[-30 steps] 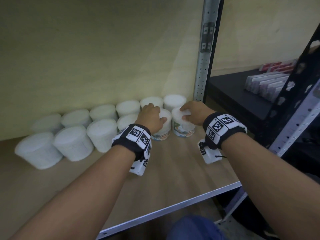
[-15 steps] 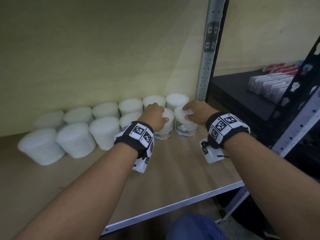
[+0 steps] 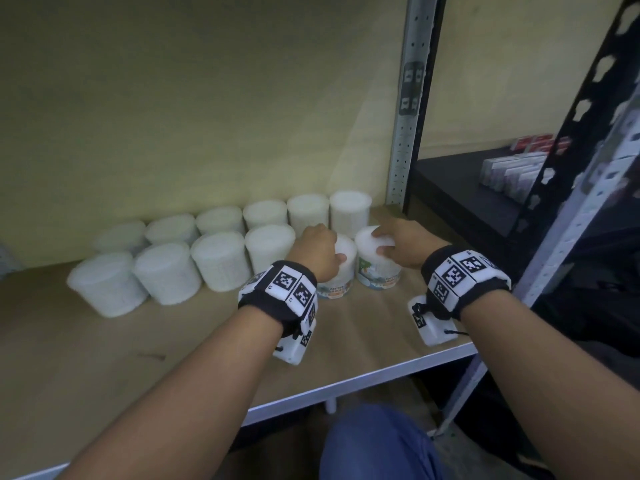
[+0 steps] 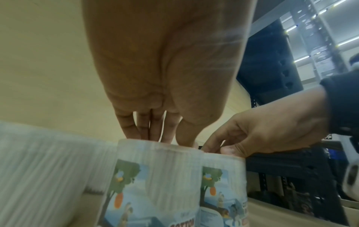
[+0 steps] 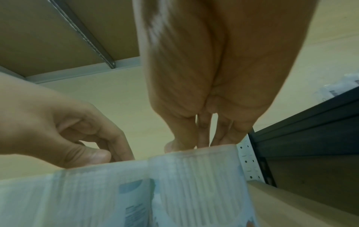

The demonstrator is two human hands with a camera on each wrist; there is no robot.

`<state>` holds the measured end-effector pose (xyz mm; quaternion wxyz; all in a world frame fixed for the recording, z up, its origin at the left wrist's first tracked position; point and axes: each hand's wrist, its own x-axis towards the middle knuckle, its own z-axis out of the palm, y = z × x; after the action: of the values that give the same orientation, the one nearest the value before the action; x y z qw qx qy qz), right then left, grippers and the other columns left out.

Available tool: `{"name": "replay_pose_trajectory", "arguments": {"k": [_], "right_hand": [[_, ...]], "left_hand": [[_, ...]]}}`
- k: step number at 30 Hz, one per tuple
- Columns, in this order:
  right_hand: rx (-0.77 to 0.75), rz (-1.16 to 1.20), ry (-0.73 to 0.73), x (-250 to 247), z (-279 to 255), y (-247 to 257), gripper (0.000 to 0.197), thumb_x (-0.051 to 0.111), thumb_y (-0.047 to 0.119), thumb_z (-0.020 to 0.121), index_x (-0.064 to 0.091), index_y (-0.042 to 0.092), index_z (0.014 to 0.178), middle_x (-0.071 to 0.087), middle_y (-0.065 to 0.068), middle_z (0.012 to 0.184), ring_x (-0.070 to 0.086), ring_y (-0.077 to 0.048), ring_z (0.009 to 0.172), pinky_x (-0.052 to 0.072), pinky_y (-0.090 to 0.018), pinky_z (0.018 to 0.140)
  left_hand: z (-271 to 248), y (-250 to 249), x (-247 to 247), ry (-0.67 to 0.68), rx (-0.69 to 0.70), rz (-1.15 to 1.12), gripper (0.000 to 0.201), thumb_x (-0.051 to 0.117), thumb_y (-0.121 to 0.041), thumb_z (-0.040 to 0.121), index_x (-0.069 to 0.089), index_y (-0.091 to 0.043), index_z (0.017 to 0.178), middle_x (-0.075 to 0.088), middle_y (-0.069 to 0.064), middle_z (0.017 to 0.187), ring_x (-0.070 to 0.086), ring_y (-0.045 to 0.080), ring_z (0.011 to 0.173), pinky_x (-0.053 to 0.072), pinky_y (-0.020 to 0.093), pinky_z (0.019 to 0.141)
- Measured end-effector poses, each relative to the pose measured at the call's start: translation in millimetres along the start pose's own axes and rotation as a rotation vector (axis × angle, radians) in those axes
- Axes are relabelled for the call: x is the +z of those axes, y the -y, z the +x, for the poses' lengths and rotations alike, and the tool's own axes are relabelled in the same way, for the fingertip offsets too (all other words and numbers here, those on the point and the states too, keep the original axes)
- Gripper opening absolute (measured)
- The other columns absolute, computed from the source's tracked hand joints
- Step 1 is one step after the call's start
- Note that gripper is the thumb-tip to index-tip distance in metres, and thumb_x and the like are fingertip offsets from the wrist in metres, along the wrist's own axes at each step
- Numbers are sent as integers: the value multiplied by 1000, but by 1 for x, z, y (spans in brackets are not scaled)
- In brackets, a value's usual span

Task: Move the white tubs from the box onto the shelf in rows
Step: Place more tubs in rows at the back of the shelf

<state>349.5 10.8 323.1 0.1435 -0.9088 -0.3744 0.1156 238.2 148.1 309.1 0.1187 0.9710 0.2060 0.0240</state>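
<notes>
Two tubs stood side by side, touching, at the right end of the front row on the shelf (image 3: 363, 344), each grasped from above: the left tub (image 3: 341, 268) by the curled fingers of the left hand (image 3: 317, 251), the right tub (image 3: 377, 263) by the right hand (image 3: 403, 242). A full row (image 3: 263, 213) stood behind them along the back edge, and four more tubs (image 3: 194, 268) ran leftward in the front row; the box was not in view. The step in hand was judged to be the setting-down of this pair, so the next move would call for both hands to be released and drawn clear without the neighbours being knocked.
</notes>
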Motion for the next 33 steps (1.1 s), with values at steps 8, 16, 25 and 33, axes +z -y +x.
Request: {"name": "replay_pose_trajectory", "arguments": {"k": [8, 16, 25, 33], "right_hand": [[8, 5, 13, 1, -43, -8, 47, 56, 25, 94, 48, 16, 140, 42, -6, 148, 40, -24, 137, 30, -33, 113], [8, -42, -12, 6, -84, -13, 47, 52, 27, 96, 46, 16, 141, 42, -10, 147, 37, -26, 137, 29, -33, 114], [-3, -50, -15, 6, -114, -16, 46, 51, 26, 96, 46, 17, 141, 41, -8, 147, 35, -25, 137, 27, -32, 113], [10, -36, -18, 7, -122, -16, 45, 50, 26, 97, 45, 17, 141, 40, -7, 148, 34, -25, 137, 26, -33, 114]], "left_hand": [[-41, -22, 8, -24, 18, 20, 43, 49, -32, 96, 50, -5, 129, 49, 15, 133, 45, 31, 124, 40, 40, 104], [-75, -41, 10, -29, 37, -9, 41, 50, -30, 96, 52, -4, 127, 51, 16, 129, 43, 30, 124, 39, 38, 98], [-98, -49, 14, -64, 60, -1, 41, 54, -34, 93, 56, -5, 122, 54, 14, 124, 43, 31, 122, 39, 40, 99], [-104, -52, 15, -68, 55, -18, 42, 54, -35, 92, 57, -5, 121, 51, 13, 123, 43, 31, 122, 40, 41, 100]]}}
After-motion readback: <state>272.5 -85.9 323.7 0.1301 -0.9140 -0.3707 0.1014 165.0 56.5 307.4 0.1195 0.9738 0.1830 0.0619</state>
